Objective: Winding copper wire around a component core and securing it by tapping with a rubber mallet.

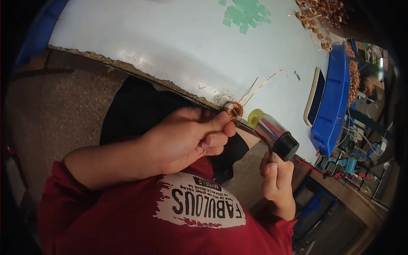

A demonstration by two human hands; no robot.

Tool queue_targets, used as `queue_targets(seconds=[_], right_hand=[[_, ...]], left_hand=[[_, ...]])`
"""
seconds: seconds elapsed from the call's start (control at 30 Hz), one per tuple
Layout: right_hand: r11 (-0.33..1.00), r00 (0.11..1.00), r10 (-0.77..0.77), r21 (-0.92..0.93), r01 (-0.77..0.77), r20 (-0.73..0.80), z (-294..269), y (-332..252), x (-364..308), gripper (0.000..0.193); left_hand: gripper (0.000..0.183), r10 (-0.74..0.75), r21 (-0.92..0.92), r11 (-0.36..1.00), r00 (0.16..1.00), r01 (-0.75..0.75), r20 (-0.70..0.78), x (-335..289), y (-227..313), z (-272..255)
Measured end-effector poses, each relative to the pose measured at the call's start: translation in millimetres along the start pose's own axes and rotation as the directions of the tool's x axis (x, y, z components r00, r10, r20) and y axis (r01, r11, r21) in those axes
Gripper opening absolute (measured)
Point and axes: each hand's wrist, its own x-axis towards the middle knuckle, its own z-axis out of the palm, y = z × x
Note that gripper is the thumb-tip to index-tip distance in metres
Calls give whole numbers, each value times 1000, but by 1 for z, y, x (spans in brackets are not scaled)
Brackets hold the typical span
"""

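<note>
My left hand (197, 134) pinches a copper-wound toroidal coil (233, 111) at the table's near edge. Two long wire leads (260, 88) stick out from the coil, away from me over the white tabletop. In my right hand (277, 180) is a mallet (273, 132) with a yellow face, a clear-and-red middle and a black end. Its head hangs just right of the coil, apart from it, with the yellow face turned toward the coil. My right fingers wrap round the handle and hide most of it.
Green square pieces (246, 15) lie on the far part of the white table (170, 38). Several copper coils (323, 19) are heaped at the far right. A phone (314, 97) leans by a blue bin (333, 102) on the right. The table's near edge (127, 70) is chipped.
</note>
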Motion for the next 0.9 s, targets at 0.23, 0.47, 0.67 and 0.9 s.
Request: queue_targets(seconds=[0.23, 0.47, 0.67, 0.9], right_hand=[[991, 1000, 5, -136, -7, -14, 5, 6, 8, 24], [977, 966, -194, -121, 175, -171, 6, 11, 3, 22], [868, 990, -118, -492, 64, -79, 5, 7, 11, 20], [996, 942, 33, -69, -60, -335, -1, 20, -4, 49]], left_hand=[[16, 35, 12, 999, 999, -34, -24, 8, -3, 4], [23, 56, 17, 998, 997, -55, -57, 10, -7, 3], [22, 66, -25, 997, 997, -67, -26, 10, -3, 8], [22, 78, -4, 997, 995, -79, -68, 9, -6, 3]])
